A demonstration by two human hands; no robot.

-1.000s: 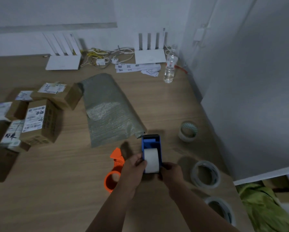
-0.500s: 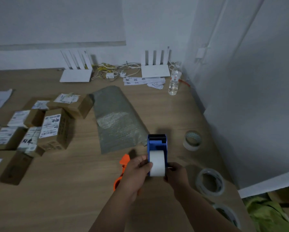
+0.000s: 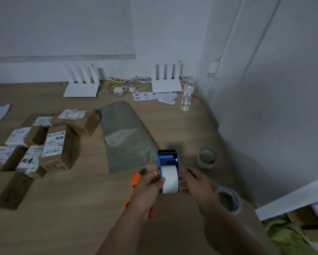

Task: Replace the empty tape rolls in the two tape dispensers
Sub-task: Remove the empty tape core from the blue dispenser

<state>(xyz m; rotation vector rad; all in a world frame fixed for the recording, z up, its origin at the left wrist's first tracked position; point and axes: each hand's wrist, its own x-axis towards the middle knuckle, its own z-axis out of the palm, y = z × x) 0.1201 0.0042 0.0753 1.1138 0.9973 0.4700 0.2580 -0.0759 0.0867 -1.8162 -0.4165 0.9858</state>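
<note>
A wooden table (image 3: pixel 66 227) fills the view, ending at a white wall (image 3: pixel 283 107) on the right and another at the far side. Nearest, both forearms reach forward from the bottom edge. The left hand (image 3: pixel 145 190) is curled on the left side of the blue tape dispenser (image 3: pixel 167 159), thumb against the white tape roll (image 3: pixel 170 179) seated in it; the right hand (image 3: pixel 195 183) is beside the dispenser's right side with fingers loosely bent, and whether it grips cannot be told. Under the left hand lies the orange tape dispenser (image 3: pixel 135 180), mostly hidden. A spent tape ring (image 3: pixel 228 199) lies right of the right wrist, a smaller tape roll (image 3: pixel 207 158) further off. Beyond lie a grey bubble mailer (image 3: pixel 125 137), labelled cardboard boxes (image 3: pixel 58 148) at the left, then a water bottle (image 3: pixel 186 97) and two white routers (image 3: pixel 81 89) by the far wall.
</note>
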